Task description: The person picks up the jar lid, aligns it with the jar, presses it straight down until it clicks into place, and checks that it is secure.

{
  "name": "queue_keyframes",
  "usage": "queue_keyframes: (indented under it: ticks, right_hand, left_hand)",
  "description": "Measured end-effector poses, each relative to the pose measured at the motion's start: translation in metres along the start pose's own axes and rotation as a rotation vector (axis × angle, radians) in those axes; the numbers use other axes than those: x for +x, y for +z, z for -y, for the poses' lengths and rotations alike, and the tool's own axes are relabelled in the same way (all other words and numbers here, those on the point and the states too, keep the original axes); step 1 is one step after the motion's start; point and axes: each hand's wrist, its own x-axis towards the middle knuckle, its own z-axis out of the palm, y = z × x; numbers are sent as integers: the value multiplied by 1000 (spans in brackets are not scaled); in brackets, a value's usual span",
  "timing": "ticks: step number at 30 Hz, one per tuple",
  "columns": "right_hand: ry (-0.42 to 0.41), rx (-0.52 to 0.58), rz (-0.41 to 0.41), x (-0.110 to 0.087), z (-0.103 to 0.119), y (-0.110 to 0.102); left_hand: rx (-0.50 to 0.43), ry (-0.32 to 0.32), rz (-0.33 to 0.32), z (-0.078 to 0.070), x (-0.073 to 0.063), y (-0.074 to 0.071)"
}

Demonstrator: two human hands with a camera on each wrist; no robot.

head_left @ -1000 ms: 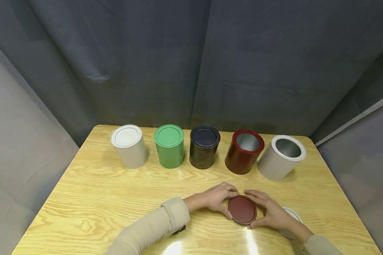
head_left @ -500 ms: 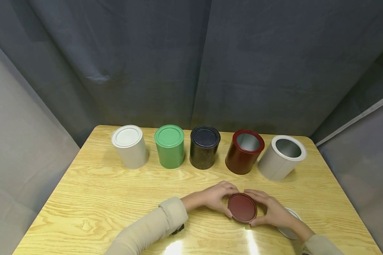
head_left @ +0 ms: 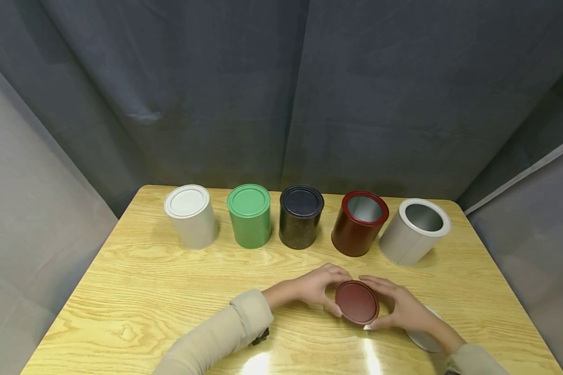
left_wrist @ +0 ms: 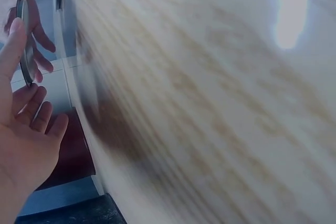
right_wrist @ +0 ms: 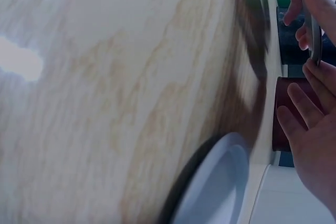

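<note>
A round dark red can lid (head_left: 356,303) is held level between both hands, a little above the table. My left hand (head_left: 315,289) grips its left edge with thumb and fingers. On the opposite edge, my right hand (head_left: 401,308) holds it the same way. The left wrist view shows the lid edge-on (left_wrist: 25,45), pinched at the rim, and the right wrist view shows it raised off the wood. Behind the hands stands a dark red can (head_left: 356,235) with an uncovered top. A white lid (head_left: 423,341) lies on the table, partly hidden under my right forearm.
Along the back of the wooden table (head_left: 178,291) stand a lidded white can (head_left: 197,226), a lidded green can (head_left: 251,228) and a lidded black can (head_left: 299,229). An uncovered white can (head_left: 405,242) is at the right end. A dark curtain (head_left: 262,94) hangs behind.
Both hands have lifted the dark red lid slightly and shifted it a little toward the cans. The cans have not moved.
</note>
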Motion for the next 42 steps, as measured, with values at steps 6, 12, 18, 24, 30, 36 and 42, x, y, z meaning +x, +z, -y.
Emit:
queue_keyframes:
  ticks: [6,12,18,24,30,36,42]
  right_hand:
    - [9,26,-5,1,1,-4]
    - [-35,46,-15,3,-1,-8]
    - [-56,40,-18,6,3,-14]
    - [-57,47,-22,8,7,-19]
    - [-71,76,-33,9,10,-22]
    - [-81,80,-43,11,13,-25]
    - [-107,84,-33,14,14,-30]
  left_hand:
    - [-26,9,-23,-1,0,-2]
    - [-42,12,-46,-5,-2,-6]
    - [-42,43,-68,-7,-3,-10]
    - [-28,41,-82,-9,-3,-14]
    - [-29,40,-91,-9,-3,-16]
    - [-54,23,-92,-11,-4,-20]
    - [-51,26,-96,-13,-4,-26]
